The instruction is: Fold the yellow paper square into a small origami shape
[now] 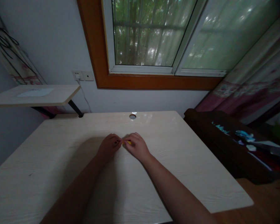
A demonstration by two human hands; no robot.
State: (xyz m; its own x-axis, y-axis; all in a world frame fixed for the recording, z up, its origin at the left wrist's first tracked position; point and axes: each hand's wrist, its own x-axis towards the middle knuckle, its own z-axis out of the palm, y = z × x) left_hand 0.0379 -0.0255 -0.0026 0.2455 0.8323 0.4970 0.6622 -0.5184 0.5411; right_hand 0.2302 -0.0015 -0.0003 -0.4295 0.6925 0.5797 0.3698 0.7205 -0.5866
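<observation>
My left hand (110,145) and my right hand (136,145) meet fingertip to fingertip above the pale wooden desk (130,186). Between them is a small yellow piece (129,142), mostly covered by my fingers; its kind cannot be made out. Both hands are closed in a pinch. The yellow shows most clearly in the fingers of my right hand, and a trace of it reaches the left fingertips. Both forearms come in from the bottom of the view.
A raised shelf (60,93) with a white sheet (36,92) on it stands at the back left. A round cable hole (132,116) lies near the desk's back edge. To the right is a dark wooden piece of furniture (207,146) with assorted items on it.
</observation>
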